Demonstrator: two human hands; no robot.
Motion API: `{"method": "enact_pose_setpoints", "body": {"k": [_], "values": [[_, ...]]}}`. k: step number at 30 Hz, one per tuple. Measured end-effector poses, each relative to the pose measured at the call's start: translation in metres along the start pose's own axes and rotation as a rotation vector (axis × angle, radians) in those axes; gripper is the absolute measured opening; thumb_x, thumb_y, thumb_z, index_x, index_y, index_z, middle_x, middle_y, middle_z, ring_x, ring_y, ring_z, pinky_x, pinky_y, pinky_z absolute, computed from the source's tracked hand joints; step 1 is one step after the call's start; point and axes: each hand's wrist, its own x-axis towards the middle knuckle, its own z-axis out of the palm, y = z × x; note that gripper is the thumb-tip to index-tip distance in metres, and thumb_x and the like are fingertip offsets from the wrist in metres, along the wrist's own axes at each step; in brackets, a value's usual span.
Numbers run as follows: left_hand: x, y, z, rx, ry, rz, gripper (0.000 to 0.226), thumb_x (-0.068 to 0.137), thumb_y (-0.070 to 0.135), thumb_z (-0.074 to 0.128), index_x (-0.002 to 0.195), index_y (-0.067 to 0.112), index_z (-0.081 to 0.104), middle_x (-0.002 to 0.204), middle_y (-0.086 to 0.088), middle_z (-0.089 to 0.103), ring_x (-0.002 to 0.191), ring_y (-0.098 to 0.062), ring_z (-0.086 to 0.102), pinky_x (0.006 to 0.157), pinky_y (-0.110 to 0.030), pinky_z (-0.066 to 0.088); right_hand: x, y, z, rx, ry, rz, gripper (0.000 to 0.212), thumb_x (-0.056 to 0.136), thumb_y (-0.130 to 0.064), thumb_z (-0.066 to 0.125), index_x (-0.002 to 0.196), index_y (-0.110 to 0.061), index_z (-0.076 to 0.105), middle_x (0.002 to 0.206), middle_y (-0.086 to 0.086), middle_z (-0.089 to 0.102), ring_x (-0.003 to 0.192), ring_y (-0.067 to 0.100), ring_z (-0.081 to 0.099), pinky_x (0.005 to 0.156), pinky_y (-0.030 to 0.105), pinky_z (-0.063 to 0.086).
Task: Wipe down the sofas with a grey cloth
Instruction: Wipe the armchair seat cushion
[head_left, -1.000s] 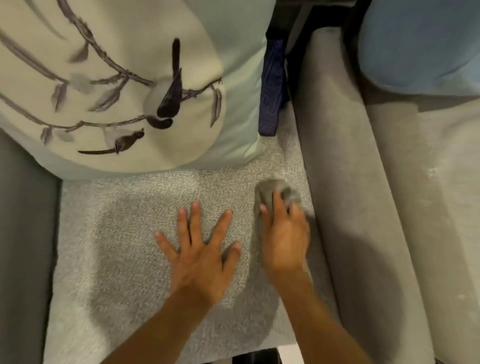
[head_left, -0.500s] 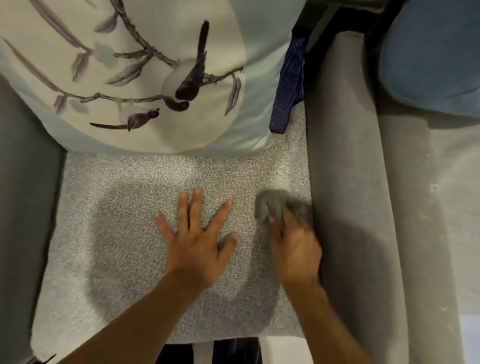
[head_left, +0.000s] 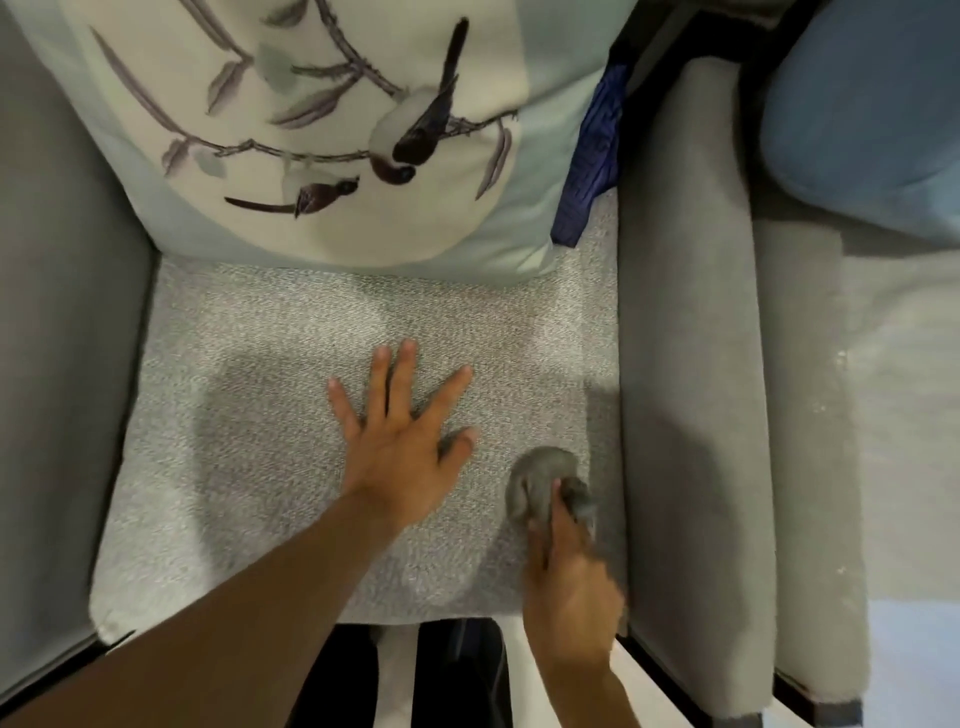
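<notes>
I look down on a grey armchair seat cushion. My left hand lies flat on the middle of the cushion with fingers spread and nothing in it. My right hand presses a bunched grey cloth against the seat near its right front corner, close to the right armrest. The fingers cover the near part of the cloth.
A pale cushion printed with birds and branches leans on the backrest. A dark blue fabric is tucked beside it. The left armrest bounds the seat. A second grey sofa with a blue cushion stands to the right.
My right hand has drawn the cloth along the right side of the seat toward its front edge. My left hand stays flat on the cushion.
</notes>
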Motion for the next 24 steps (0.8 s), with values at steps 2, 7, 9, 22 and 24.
{"method": "enact_pose_setpoints", "body": {"k": [2,7,9,22,24], "values": [[-0.007,-0.008,0.0,0.019,0.018,0.031,0.067,0.099,0.072,0.022,0.157,0.054,-0.007,0.166,-0.003,-0.033,0.151,-0.028,-0.033,0.118,-0.069,-0.014,0.009,0.002,-0.001,-0.021,-0.005,-0.012,0.051,0.104,-0.051,0.03,0.154,-0.044,0.023,0.15,-0.008,0.048,0.105,0.025,0.067,0.077,0.038,0.052],[-0.027,-0.039,0.01,0.035,0.093,0.121,0.065,0.101,0.07,0.02,0.161,0.048,0.007,0.172,-0.002,-0.011,0.158,-0.027,-0.015,0.122,-0.067,-0.005,0.08,-0.006,-0.015,0.268,0.218,0.125,0.047,0.103,-0.042,0.046,0.149,-0.038,0.041,0.127,0.007,0.066,0.108,0.035,0.064,0.076,0.04,0.051],[-0.027,-0.042,0.011,0.044,0.067,0.125,0.067,0.1,0.072,0.018,0.161,0.048,0.003,0.172,-0.002,-0.014,0.157,-0.026,-0.017,0.122,-0.066,-0.008,0.057,-0.001,-0.006,0.273,0.215,0.082,0.045,0.102,-0.042,0.047,0.147,-0.036,0.046,0.127,0.005,0.066,0.108,0.035,0.064,0.077,0.041,0.051],[-0.031,-0.062,-0.006,0.028,0.081,0.043,0.062,0.098,0.073,0.018,0.158,0.055,0.011,0.172,-0.006,-0.009,0.157,-0.034,-0.012,0.119,-0.071,-0.005,0.056,-0.062,0.006,0.124,0.249,-0.24,0.044,0.104,-0.031,0.046,0.146,-0.037,0.034,0.145,-0.002,0.051,0.079,0.024,0.069,0.055,0.029,0.044],[-0.029,-0.079,-0.012,0.044,0.068,-0.064,0.061,0.098,0.076,0.017,0.155,0.059,0.007,0.172,-0.008,-0.011,0.157,-0.036,-0.012,0.117,-0.074,-0.003,0.099,-0.104,-0.005,0.162,0.216,-0.197,0.038,0.104,-0.034,0.047,0.139,-0.035,0.035,0.133,0.003,0.059,0.089,0.028,0.068,0.062,0.032,0.045]]}}
